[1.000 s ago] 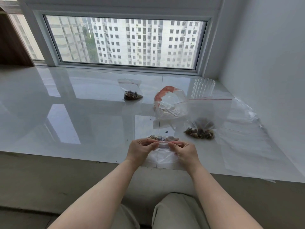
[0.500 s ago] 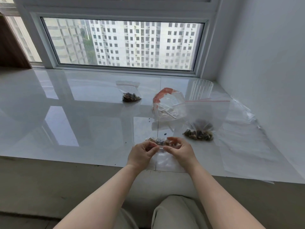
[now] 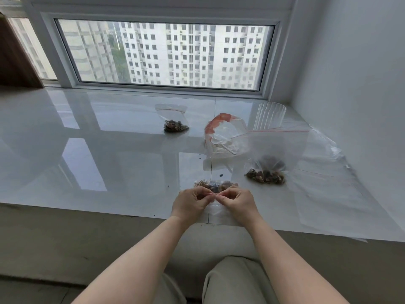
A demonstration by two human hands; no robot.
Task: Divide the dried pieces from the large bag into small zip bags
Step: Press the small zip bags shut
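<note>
Both of your hands are up front in the head view: left hand (image 3: 190,201) and right hand (image 3: 236,201) each pinch the red zip strip of a small zip bag (image 3: 215,187) lying on the desk (image 3: 105,150), dried pieces bunched at its far end. Looks half sealed, hard to tell. Large bag (image 3: 270,161) sits just right; another filled bag (image 3: 174,121) further back.

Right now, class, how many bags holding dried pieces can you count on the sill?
3: one far bag near the window, one large bag at right, one small bag pinched by both hands.
</note>
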